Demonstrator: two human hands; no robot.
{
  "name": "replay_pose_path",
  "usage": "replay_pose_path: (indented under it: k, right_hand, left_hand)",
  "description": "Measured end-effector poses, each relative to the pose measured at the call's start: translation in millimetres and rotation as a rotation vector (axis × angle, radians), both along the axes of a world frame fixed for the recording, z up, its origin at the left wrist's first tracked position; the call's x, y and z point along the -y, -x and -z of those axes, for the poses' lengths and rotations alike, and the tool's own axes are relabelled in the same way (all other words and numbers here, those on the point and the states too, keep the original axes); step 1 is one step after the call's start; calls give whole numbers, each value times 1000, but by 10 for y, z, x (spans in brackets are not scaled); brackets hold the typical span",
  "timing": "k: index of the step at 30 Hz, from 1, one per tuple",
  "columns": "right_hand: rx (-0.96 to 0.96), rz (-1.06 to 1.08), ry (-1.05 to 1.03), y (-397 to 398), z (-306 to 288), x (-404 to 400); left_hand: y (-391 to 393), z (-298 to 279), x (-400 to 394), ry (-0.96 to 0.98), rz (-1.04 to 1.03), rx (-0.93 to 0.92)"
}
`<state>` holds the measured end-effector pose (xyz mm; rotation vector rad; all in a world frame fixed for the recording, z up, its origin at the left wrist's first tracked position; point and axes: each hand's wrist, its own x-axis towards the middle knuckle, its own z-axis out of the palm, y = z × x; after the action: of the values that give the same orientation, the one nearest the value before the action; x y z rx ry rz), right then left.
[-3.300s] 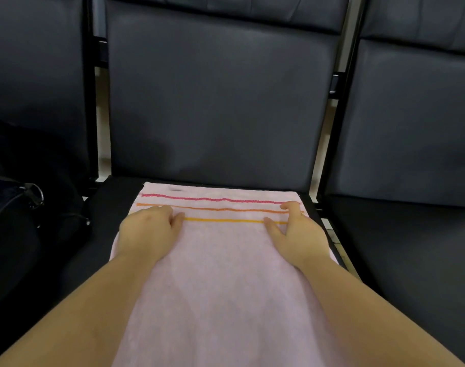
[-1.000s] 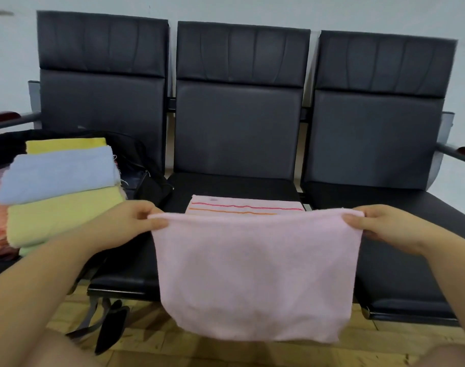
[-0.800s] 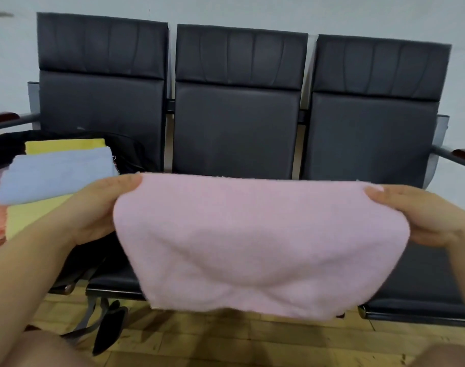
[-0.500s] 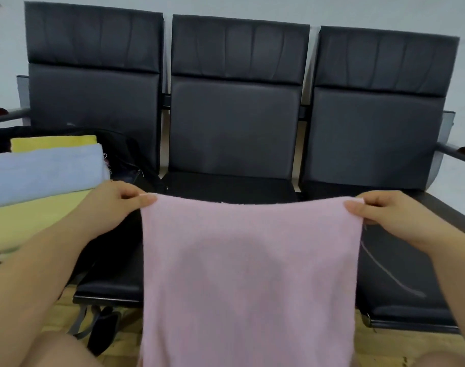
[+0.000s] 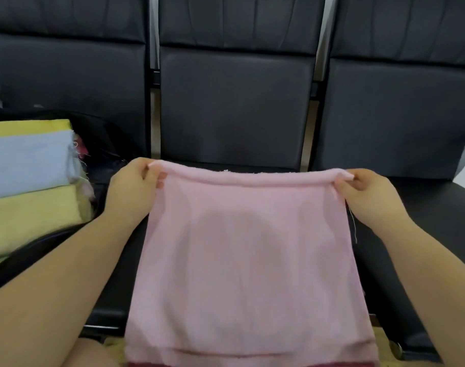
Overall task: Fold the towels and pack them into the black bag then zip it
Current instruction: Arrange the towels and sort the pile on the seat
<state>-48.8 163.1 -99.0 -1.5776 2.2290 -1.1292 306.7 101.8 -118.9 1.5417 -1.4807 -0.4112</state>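
Pink towel (image 5: 247, 255) hangs over middle seat (image 5: 252, 166), far corners pinched by left hand (image 5: 132, 188) and right hand (image 5: 369, 194). Risk: uneven pull or slipped pinch skews the fold; near end may drag floorward.

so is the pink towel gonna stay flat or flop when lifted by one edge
Likely floppy: the pink towel hangs limp below its far edge, pinched by the left hand and right hand. Probably light, since fingertip pinches carry it. Unlikely to slip; it looks fuzzy.
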Motion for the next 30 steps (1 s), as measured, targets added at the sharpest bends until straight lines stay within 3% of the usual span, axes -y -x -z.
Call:
replay_pose_path:
  k: [4, 6, 11, 14, 20, 25, 30]
  right_hand:
    - [139, -186, -227, -200, 169, 140]
    - [94, -234, -396, -278, 175, 161]
    - [-443, -395, -1045, -484, 291, 144]
    - [-452, -388, -995, -556, 553, 193]
    - [-287, -327, -711, -435, 559, 184]
    - [-243, -135, -808, -235, 429, 6]
    - [-90, -47, -920, -75, 484, -139]
  left_hand:
    - [257, 161, -2, -354, 342, 215]
    - [338, 168, -29, -512, 408, 383]
    - [464, 231, -80, -996, 492, 921]
    - [428, 448, -49, -899, 480, 880]
    - [221, 447, -7, -587, 169, 762]
    - [-42, 389, -132, -802, 71, 789]
    - [-144, 416, -225, -854, 64, 648]
